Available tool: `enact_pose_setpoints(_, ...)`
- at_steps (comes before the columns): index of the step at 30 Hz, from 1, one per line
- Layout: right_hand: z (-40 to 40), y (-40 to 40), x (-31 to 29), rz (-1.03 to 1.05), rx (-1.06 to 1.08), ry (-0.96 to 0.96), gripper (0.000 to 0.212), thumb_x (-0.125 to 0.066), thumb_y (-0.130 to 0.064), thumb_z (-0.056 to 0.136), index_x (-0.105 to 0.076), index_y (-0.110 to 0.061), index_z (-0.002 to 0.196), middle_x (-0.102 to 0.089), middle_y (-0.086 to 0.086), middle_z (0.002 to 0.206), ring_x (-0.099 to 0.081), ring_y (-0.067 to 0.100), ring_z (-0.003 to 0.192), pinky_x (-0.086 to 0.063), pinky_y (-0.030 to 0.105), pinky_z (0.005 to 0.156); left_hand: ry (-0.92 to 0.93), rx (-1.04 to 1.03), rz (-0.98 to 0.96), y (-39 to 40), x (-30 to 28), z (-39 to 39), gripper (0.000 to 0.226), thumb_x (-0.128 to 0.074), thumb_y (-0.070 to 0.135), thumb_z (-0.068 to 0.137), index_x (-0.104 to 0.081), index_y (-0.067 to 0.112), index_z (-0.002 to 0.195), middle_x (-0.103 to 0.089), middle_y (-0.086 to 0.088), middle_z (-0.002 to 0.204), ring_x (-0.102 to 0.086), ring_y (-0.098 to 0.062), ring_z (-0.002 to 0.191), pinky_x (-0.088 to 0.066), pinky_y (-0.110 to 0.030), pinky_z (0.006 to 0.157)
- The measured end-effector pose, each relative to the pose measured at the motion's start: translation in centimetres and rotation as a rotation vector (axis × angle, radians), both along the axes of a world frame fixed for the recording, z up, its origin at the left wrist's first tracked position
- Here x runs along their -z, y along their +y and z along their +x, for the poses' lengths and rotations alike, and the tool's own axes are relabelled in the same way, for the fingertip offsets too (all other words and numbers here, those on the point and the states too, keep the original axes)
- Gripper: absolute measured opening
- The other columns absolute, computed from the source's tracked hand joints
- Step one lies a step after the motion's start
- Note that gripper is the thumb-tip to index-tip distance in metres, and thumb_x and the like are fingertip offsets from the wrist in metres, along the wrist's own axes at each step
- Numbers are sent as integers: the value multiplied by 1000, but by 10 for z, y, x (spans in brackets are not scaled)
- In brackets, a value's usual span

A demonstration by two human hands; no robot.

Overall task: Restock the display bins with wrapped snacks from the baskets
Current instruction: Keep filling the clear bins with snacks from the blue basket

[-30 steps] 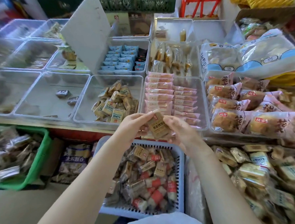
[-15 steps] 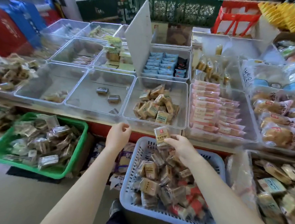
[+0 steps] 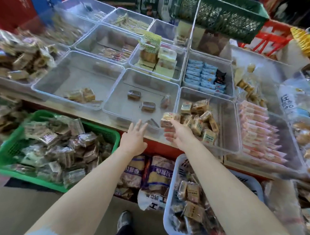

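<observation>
Because the right hand (image 3: 178, 132) is stretched toward the bins with a tan snack (image 3: 169, 119) pinched at its fingertips, the packet sits right at the near corner of the tan-snack bin (image 3: 229, 132), the clear tub that already holds a loose heap of matching packets (image 3: 197, 119). Held out at the far end of the fingers rather than deep in the palm, it looks ready to be dropped or tossed onto that heap (a judgement, since the frame is motion-blurred and the exact grip is hard to read).

The left hand (image 3: 133, 137) holds nothing; its fingers are straight and slightly spread, reaching at the near rim of the middle bin (image 3: 114, 108), which has only a few dark wrapped pieces (image 3: 148, 106) on its floor. Whether it touches the rim I cannot tell. It may be heading there to steady the tub or simply swinging along with the body.

The supply sits low on purpose: a white basket (image 3: 167, 196) of mixed tan and red packets lies below the right arm, within easy reach of the bin it feeds, and a green basket (image 3: 13, 148) of silvery packets stands to the left under the sparser bins. Bagged goods (image 3: 149, 172) lie on the floor between the two baskets.
</observation>
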State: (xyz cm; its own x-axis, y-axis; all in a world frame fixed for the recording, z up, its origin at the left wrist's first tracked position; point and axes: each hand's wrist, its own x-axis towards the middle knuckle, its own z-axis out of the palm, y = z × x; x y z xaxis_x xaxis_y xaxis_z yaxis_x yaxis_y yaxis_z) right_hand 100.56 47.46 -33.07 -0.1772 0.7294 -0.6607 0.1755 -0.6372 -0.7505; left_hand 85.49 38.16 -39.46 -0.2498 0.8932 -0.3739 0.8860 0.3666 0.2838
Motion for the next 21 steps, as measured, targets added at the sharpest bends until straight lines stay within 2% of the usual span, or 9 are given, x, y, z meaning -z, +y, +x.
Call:
enact_pose_setpoints(3,-20,10,9,53,-37,-3,28,-53,-17,104,-48,-10,131,-60,9,118,-66,24,80,-53,31,61,-42,-1,3,-2,2,-1,87,-55,30,94,2,35,159,15,9,167,-6,-29,154,-38,-51,111)
enact_pose_setpoints(6,-23,10,14,94,-38,-28,30,-55,-12,102,-50,-12,131,-61,7,124,-69,30,94,-55,33,64,-56,2,18,-5,6,-1,91,-57,30,92,5,36,159,19,10,166,-21,-32,149,-45,-48,103)
enact_pose_setpoints(9,-8,-3,6,153,-19,-2,13,-50,-10,103,-59,-12,111,-70,11,110,-72,28,84,-57,34,67,-55,11,18,-5,4,-2,91,-57,31,92,4,35,159,19,9,166,-37,-32,138,-47,-44,96)
enact_pose_setpoints(11,14,-17,-1,192,-16,-11,16,-45,-10,104,-61,-9,104,-73,12,93,-72,26,75,-58,36,70,-48,5,-8,-3,-2,-2,87,-56,33,94,0,33,160,15,6,167,-40,-32,136,-46,-43,95)
enact_pose_setpoints(14,64,-39,12,199,8,-133,19,-46,-10,104,-64,-7,102,-74,11,81,-70,25,68,-58,35,67,-44,-73,116,-3,-11,15,62,-52,31,96,-33,20,153,-13,-9,166,-39,-33,136,-47,-44,96)
enact_pose_setpoints(16,101,-49,33,159,50,-271,19,-47,-11,104,-65,-5,103,-73,13,81,-68,24,65,-57,36,67,-135,-127,266,-6,-11,39,42,-52,27,96,-53,14,136,-41,-11,149,-50,-30,123,-49,-41,88)
enact_pose_setpoints(17,119,-54,45,137,61,-339,19,-48,-12,103,-66,-5,102,-72,14,82,-66,23,64,-56,34,64,-208,-125,270,-7,-9,54,37,-52,27,96,-57,15,130,-50,-7,139,-55,-27,114,-50,-39,84)
enact_pose_setpoints(19,153,-63,70,111,20,-481,17,-50,-13,102,-66,-8,97,-72,14,89,-65,21,67,-57,32,62,-376,-88,134,-8,-4,85,30,-50,28,98,-63,18,123,-63,-1,120,-61,-21,100,-53,-38,81)
enact_pose_setpoints(21,184,-69,98,115,-115,-627,15,-53,-17,99,-66,-16,93,-72,11,100,-67,22,80,-58,38,75,-504,-38,-41,-8,3,112,29,-49,29,100,-66,20,122,-70,2,111,-65,-18,95,-56,-38,82)
